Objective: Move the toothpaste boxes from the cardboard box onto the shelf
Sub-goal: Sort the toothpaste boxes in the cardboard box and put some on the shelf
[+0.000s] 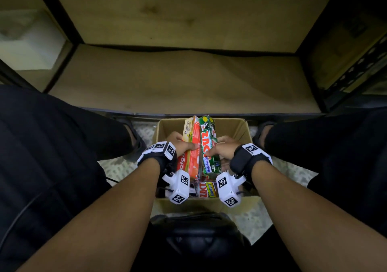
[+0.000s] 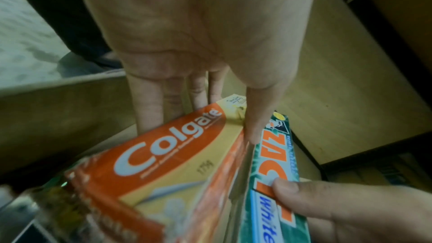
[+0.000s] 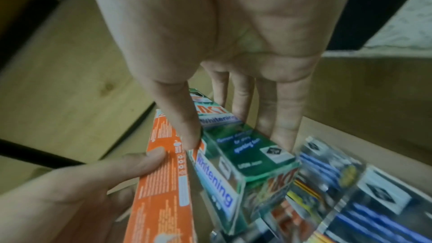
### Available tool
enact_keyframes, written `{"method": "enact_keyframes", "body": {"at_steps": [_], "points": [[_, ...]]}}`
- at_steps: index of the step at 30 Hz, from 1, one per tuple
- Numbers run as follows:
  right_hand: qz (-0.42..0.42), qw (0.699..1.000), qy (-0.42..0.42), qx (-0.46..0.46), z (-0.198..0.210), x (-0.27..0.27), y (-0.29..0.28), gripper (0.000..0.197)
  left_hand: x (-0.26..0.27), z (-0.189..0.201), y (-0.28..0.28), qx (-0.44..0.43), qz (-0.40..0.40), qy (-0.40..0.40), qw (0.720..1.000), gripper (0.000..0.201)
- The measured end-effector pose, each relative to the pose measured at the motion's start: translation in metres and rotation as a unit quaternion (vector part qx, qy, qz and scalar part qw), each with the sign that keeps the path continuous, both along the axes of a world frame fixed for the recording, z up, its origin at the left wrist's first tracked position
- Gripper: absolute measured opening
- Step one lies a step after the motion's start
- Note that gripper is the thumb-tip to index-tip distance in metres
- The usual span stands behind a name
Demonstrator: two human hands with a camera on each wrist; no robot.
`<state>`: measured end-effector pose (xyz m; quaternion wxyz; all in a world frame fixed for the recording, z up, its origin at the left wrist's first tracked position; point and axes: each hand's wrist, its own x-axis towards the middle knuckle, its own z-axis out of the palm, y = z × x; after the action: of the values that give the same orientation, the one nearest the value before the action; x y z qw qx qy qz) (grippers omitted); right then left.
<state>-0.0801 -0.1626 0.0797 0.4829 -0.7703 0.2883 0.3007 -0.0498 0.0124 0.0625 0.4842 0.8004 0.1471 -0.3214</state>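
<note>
An open cardboard box (image 1: 236,127) sits on the floor between my legs, below the wooden shelf (image 1: 184,83). My left hand (image 1: 181,144) grips an orange Colgate toothpaste box (image 1: 191,144) (image 2: 177,156), thumb on top and fingers underneath. My right hand (image 1: 221,149) grips a green Zact Whitening toothpaste box (image 1: 208,144) (image 3: 236,147) the same way. The two boxes are held side by side above the cardboard box, touching along their long edges. More toothpaste boxes (image 1: 206,189) (image 3: 339,182) lie inside the cardboard box under my hands.
The shelf board is bare wood with a black metal frame (image 1: 310,79) and an upper board (image 1: 188,14) behind it. My knees in dark trousers (image 1: 62,137) flank the box. The speckled floor (image 1: 117,167) shows around it.
</note>
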Motion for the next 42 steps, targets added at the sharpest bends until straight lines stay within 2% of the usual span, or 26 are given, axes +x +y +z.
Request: {"method": "enact_keyframes", "body": {"at_steps": [2, 3, 6, 11, 14, 17, 18, 21, 22, 24, 27, 31, 36, 40, 42], "points": [[0.01, 0.999, -0.034, 0.011, 0.023, 0.0, -0.002, 0.034, 0.001, 0.018, 0.002, 0.005, 0.009, -0.034, 0.999, 0.053], [0.013, 0.999, -0.048, 0.014, 0.031, 0.002, -0.003, 0.029, 0.001, 0.026, 0.003, 0.001, 0.011, -0.046, 0.999, 0.053], [0.011, 0.995, -0.095, 0.02, 0.056, 0.003, -0.006, 0.042, 0.002, 0.054, 0.004, -0.026, 0.015, -0.089, 0.996, 0.052], [-0.012, 0.987, -0.154, 0.036, 0.107, 0.0, -0.008, 0.052, 0.005, 0.106, 0.004, -0.05, 0.016, -0.159, 0.986, 0.053], [-0.006, 0.981, -0.192, 0.037, 0.144, 0.0, -0.009, 0.048, 0.011, 0.141, 0.006, -0.045, 0.014, -0.199, 0.979, 0.051], [0.006, 0.972, -0.228, 0.052, 0.185, 0.004, -0.007, 0.035, 0.019, 0.181, 0.008, -0.056, 0.016, -0.249, 0.967, 0.052], [0.011, 0.97, -0.239, 0.05, 0.198, 0.006, -0.007, 0.037, 0.021, 0.196, 0.008, -0.053, 0.012, -0.261, 0.964, 0.053], [0.029, 0.959, -0.279, 0.037, 0.237, 0.024, -0.014, 0.062, 0.031, 0.243, 0.007, -0.049, 0.009, -0.31, 0.949, 0.054], [0.031, 0.955, -0.293, 0.038, 0.252, 0.029, -0.017, 0.062, 0.035, 0.259, 0.008, -0.046, 0.013, -0.329, 0.943, 0.054], [0.038, 0.948, -0.316, 0.02, 0.294, 0.024, -0.014, 0.059, 0.042, 0.297, 0.008, -0.018, 0.008, -0.373, 0.928, 0.057], [0.044, 0.932, -0.359, -0.028, 0.335, 0.024, -0.015, 0.052, 0.055, 0.332, 0.008, 0.025, -0.012, -0.41, 0.912, 0.06], [0.027, 0.917, -0.393, -0.065, 0.374, 0.04, -0.017, 0.046, 0.073, 0.383, 0.006, 0.043, -0.006, -0.454, 0.89, 0.061], [0.035, 0.895, -0.432, -0.101, 0.411, 0.073, -0.016, 0.026, 0.107, 0.429, 0.008, 0.125, -0.019, -0.526, 0.841, 0.063], [0.016, 0.88, -0.457, -0.127, 0.42, 0.115, -0.016, 0.052, 0.132, 0.442, 0.015, 0.161, -0.016, -0.52, 0.839, 0.056], [0.009, 0.874, -0.469, -0.129, 0.423, 0.136, -0.015, 0.052, 0.145, 0.442, 0.021, 0.177, -0.017, -0.508, 0.843, 0.053]]}}
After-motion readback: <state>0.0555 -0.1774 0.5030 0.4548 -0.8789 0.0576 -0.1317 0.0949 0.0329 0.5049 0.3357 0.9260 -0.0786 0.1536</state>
